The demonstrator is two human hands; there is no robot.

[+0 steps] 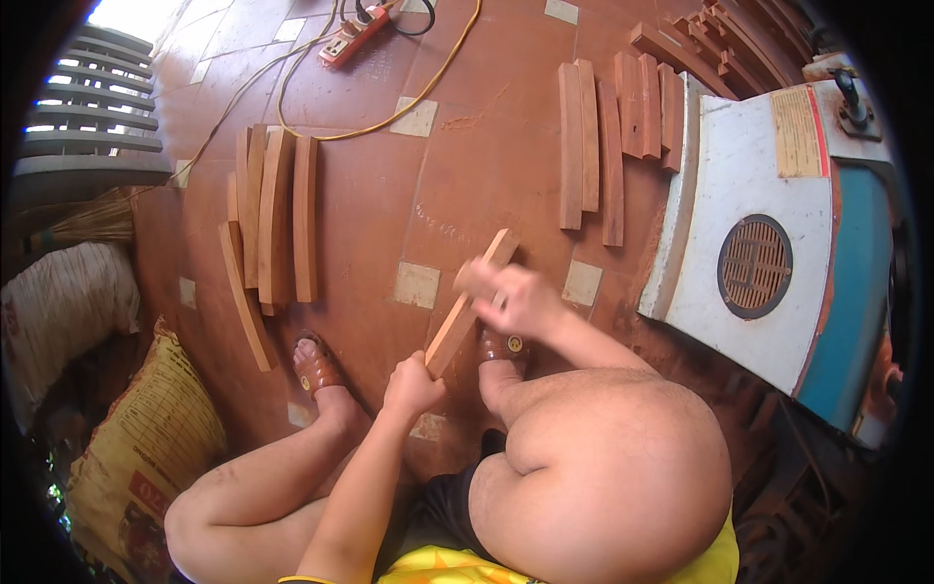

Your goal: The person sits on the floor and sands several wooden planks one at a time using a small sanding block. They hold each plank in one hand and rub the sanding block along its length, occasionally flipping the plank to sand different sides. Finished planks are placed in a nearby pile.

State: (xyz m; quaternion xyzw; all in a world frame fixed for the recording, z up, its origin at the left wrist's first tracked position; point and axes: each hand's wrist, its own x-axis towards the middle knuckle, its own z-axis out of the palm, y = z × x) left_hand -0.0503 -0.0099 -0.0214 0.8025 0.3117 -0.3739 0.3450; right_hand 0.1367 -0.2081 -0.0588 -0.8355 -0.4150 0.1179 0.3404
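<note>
At left, sticks (276,214) are lying on the floor (355,229). The left hand (415,385) is gripping the near end of a wooden bar (453,335) slanting out ahead, while the right hand (520,300), too blurred to tell open from closed, is touching its far half. Farther right, more sticks (571,146) are lying near a machine (715,190).

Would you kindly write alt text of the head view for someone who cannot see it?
A bare left hand grips the near end of a wooden strip; the blurred right hand is over its farther part. More wood pieces lie on the floor to both sides.
</note>
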